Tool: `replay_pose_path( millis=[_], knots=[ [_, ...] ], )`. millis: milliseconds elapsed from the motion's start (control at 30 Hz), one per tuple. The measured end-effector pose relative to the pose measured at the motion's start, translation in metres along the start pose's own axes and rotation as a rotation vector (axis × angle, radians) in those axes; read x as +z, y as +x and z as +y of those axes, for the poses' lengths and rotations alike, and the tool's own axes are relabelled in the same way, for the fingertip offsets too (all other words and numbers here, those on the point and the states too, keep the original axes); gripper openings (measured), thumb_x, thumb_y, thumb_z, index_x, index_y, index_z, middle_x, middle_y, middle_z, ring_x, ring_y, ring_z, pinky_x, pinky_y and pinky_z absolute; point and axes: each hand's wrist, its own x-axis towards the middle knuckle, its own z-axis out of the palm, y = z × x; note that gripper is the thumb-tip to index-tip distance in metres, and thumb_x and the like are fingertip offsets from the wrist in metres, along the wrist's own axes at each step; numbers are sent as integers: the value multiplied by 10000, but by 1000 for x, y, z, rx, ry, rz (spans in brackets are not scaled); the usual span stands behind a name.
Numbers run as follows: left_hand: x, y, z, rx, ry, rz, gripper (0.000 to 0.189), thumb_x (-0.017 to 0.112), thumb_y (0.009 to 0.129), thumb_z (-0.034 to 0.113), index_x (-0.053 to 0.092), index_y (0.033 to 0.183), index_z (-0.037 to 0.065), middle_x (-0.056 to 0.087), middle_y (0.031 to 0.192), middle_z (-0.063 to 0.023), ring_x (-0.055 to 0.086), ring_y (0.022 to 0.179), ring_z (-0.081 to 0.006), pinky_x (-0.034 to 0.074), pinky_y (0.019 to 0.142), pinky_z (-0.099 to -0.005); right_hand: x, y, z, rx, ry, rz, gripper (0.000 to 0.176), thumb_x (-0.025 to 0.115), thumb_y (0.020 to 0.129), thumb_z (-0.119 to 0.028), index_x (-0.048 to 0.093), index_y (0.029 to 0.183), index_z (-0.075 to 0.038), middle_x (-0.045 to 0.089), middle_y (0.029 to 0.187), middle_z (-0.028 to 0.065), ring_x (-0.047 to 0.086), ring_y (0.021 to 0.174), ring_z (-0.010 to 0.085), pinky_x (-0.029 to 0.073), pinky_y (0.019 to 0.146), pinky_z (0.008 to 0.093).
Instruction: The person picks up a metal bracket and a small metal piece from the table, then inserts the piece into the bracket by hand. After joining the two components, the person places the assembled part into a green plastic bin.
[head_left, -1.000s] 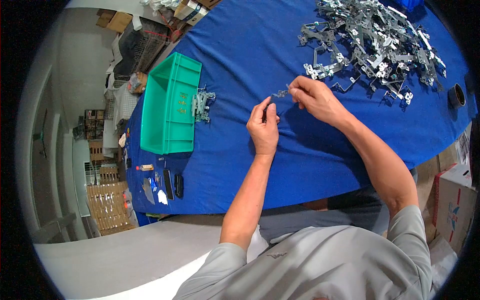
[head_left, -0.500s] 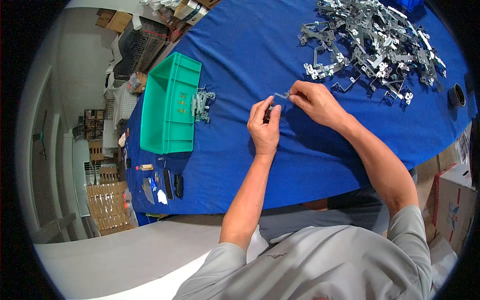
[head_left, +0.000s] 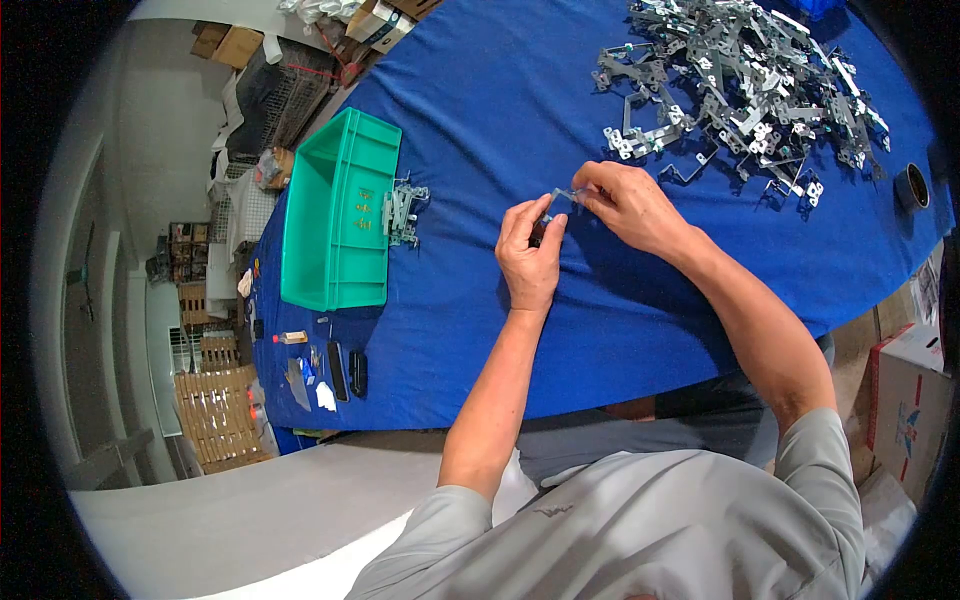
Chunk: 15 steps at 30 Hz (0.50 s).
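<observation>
Metal bracket (head_left: 563,193) pinched between left hand (head_left: 530,258) and right hand (head_left: 628,205); small stack (head_left: 402,210) at nine o'clock apparently done, one-o'clock pile (head_left: 745,75) remains.

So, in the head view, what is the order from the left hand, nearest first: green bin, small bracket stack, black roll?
1. Bracket stack, left of the left hand.
2. Green bin, just beyond that stack.
3. Black roll, far off on the right side.
</observation>
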Motion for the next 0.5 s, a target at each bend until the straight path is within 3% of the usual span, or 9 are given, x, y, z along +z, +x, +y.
replay_pose_path(
  millis=[67, 167, 267, 300, 400, 433, 500],
  knots=[
    [-1, 0, -1, 33, 20, -23, 305, 787, 834, 25, 740, 1135, 29, 692, 1037, -85, 658, 818, -149, 537, 724, -284, -1, -2, 3, 18, -43, -41, 157, 645, 940, -103, 582, 1030, 10, 615, 819, 152, 627, 754, 328, 489, 688, 417],
    [-3, 0, 9, -66, -3, -97, 279, 783, 845, 40, 749, 1121, 24, 706, 1065, -112, 667, 961, -180, 526, 857, -294, 1, -3, -1, 18, -28, 27, 134, 615, 952, -116, 580, 1003, 3, 594, 843, 175, 604, 804, 390, 486, 722, 471],
    [-3, 1, 10, -81, -38, -198, 261, 764, 859, 40, 754, 1119, 25, 717, 1070, -116, 680, 963, -189, 528, 867, -302, 2, 0, -8, -14, 48, 142, 118, 593, 964, -114, 566, 1004, -6, 593, 890, 203, 597, 842, 424, 484, 745, 497],
    [-1, 3, 7, 35, -9, -171, 237, 738, 894, 44, 753, 1129, 19, 728, 1082, -113, 687, 957, -185, 530, 872, -302, 1, 2, -9, -31, 73, 179, 113, 588, 969, -109, 558, 1012, -9, 595, 910, 209, 597, 850, 425, 483, 749, 497],
    [2, 1, 2, -36, -101, -119, 203, 713, 910, 33, 758, 1108, 21, 739, 1074, -131, 713, 954, -235, 546, 868, -321, -1, 2, -9, -120, 57, 97, 89, 578, 970, -86, 540, 1012, -18, 595, 898, 208, 599, 862, 432, 485, 746, 496],
    [2, 2, -4, 46, -71, -129, 245, 714, 917, 19, 743, 1161, 29, 743, 1069, -103, 700, 898, -181, 558, 790, -296, 1, -1, -9, -88, 44, 28, 85, 588, 975, -61, 546, 1021, -3, 588, 925, 198, 619, 860, 395, 487, 733, 457],
    [0, -5, -5, -229, -293, -112, 310, 729, 913, 28, 709, 1222, 31, 734, 1099, -91, 679, 879, -136, 553, 742, -265, 2, -3, -8, -77, 55, -21, 103, 581, 980, -74, 523, 1020, 0, 599, 888, 202, 617, 839, 421, 484, 713, 472]
  ],
)
